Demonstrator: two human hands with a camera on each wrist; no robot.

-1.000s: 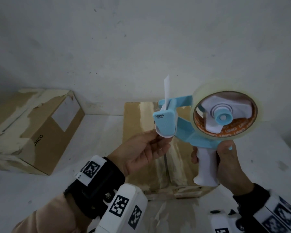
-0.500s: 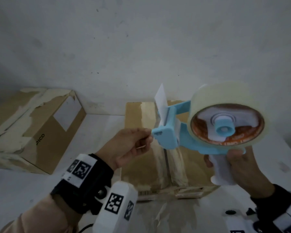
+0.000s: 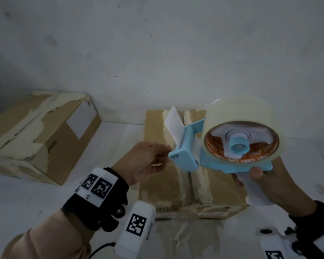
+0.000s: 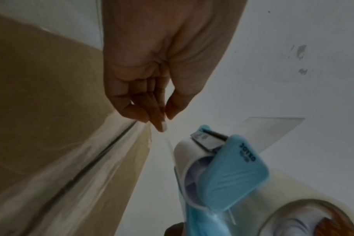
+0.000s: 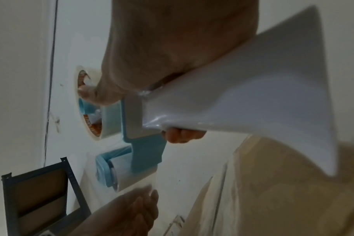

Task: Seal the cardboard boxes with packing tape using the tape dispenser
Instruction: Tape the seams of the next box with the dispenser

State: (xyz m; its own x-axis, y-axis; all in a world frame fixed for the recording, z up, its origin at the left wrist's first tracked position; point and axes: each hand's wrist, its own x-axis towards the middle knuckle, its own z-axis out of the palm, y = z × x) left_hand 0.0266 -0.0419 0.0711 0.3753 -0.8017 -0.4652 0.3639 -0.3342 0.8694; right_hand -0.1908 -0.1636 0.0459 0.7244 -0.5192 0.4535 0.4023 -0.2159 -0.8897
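Now, the step: I judge that the tape is being started, its loose end drawn out of the tape dispenser (image 3: 209, 156) before it goes onto a box.
Right hand (image 3: 275, 187): the fingers and thumb are wrapped fully round the white handle (image 3: 254, 193), and the thumb tip lies against the blue frame just above. This firm grip probably keeps the tool steady in the air while the other hand pulls.
Left hand (image 3: 146, 161): the fingers are curled, and the thumb and fingertips (image 4: 162, 125) are closed together on the tape end (image 4: 169, 145). This is a thin clear strip that runs from the fingertips to the roller (image 4: 184, 151). The hand holds nothing else.
Tape roll (image 3: 239, 116): it sits on the hub above the right fingers, with its side face toward the head camera.
Clear flap (image 3: 173, 120): it stands up from the dispenser's nose, just above the left fingertips, and is not touched.
Middle box (image 3: 165, 187): it lies below both hands and apart from them. Its flaps are down and old tape lies along the centre seam. I suppose the dispenser is held over it so the tape can go down on that seam.
Other box (image 3: 45, 139): it is well to the left of the left fingers, on the white table (image 3: 26, 202).
Risk: the thin strip may stick to the fingertips or fold on itself, so it should be kept tight.
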